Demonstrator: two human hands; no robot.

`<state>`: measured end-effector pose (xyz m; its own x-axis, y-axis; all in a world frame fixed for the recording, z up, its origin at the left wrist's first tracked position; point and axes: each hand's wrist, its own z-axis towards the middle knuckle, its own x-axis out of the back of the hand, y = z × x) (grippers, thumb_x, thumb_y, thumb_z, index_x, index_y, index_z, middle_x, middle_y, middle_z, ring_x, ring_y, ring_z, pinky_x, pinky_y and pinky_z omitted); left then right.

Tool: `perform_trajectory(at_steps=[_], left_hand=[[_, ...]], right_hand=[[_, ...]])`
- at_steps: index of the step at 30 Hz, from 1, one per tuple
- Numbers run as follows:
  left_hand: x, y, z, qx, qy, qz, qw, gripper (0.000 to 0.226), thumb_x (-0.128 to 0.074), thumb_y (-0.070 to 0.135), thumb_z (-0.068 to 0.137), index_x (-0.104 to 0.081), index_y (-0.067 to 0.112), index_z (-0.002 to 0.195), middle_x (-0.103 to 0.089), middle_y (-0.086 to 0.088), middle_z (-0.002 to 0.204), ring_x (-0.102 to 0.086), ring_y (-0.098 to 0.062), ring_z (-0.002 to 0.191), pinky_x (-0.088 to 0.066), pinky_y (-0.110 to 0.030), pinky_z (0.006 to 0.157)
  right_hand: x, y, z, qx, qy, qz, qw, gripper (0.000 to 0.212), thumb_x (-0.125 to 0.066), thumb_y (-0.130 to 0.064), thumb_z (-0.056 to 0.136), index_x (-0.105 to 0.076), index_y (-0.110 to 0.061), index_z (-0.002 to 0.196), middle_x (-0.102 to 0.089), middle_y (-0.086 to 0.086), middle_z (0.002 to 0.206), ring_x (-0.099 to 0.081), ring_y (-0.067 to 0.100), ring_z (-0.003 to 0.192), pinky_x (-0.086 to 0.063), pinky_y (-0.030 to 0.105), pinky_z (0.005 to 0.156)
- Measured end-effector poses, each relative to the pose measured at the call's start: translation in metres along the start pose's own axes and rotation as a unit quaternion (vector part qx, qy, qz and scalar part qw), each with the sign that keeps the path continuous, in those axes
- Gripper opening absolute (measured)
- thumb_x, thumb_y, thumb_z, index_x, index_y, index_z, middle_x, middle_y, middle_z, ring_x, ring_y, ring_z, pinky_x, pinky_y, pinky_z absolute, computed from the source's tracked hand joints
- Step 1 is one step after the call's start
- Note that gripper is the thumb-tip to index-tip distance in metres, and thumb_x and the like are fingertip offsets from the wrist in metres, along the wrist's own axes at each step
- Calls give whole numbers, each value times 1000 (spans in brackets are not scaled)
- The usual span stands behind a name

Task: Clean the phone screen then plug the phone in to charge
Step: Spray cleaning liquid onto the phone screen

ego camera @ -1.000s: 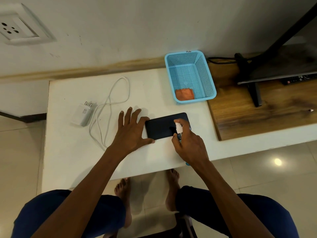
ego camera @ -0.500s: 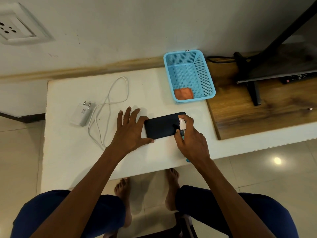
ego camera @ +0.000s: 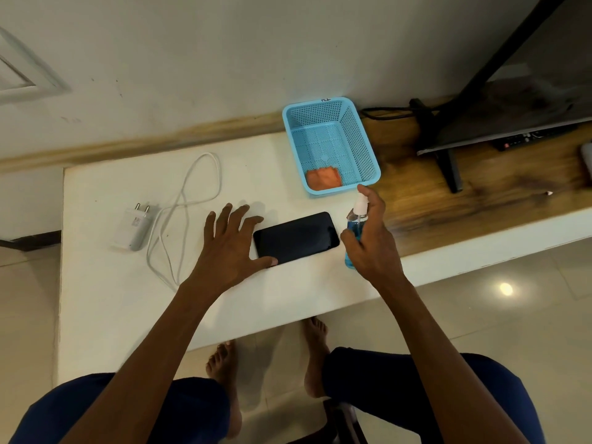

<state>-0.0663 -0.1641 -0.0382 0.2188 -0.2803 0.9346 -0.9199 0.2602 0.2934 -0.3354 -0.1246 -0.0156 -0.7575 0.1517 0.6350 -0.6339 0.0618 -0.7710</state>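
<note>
The flat black glass-fronted phone lies screen-up on the white table; the left hand, fingers spread wide, pins its left end steady; right of the phone, the right hand grips a small blue-liquid spray bottle, apparently to wet the screen; the folded orange cloth waits in the blue plastic mesh basket behind the phone.

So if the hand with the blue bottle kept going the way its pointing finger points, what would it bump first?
Probably the blue basket: the right hand, holding the spray bottle, points its forefinger at the near rim. Height is hard to judge.
</note>
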Motion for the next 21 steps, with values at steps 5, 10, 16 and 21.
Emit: perform_trajectory(at_steps=[5,10,16,21], left_hand=[[16,-8,0,41,83,-48,995,58,-62,50,91,-51,19,139,-42,-8,152,-33,-31,143,-21,-49,118],[24,-29,-1,110,105,-63,986,52,-70,36,89,-56,13,133,-57,-16,130,-53,-42,115,-40,-51,96],[24,-38,-1,154,48,-50,986,51,-71,48,85,-61,21,127,-62,-9,120,-52,-37,114,-37,-48,99],[21,-38,-3,167,54,-35,984,37,-67,39,89,-64,22,122,-62,-6,115,-53,-36,110,-36,-45,94]], right_hand=[[6,1,10,-6,11,51,999,90,-71,-15,90,-8,-46,146,-26,-6,158,-35,-24,123,-38,0,92],[6,1,11,-44,41,58,996,93,-73,-16,87,-8,-45,148,-34,-3,156,-46,1,124,-39,1,90],[5,-5,9,-35,30,22,999,79,-74,-25,87,-25,-39,146,-41,-3,151,-48,2,118,-48,16,95],[0,-9,6,-22,-2,-23,1000,59,-74,-33,86,-39,-33,133,-55,-3,138,-59,15,115,-56,43,95]])
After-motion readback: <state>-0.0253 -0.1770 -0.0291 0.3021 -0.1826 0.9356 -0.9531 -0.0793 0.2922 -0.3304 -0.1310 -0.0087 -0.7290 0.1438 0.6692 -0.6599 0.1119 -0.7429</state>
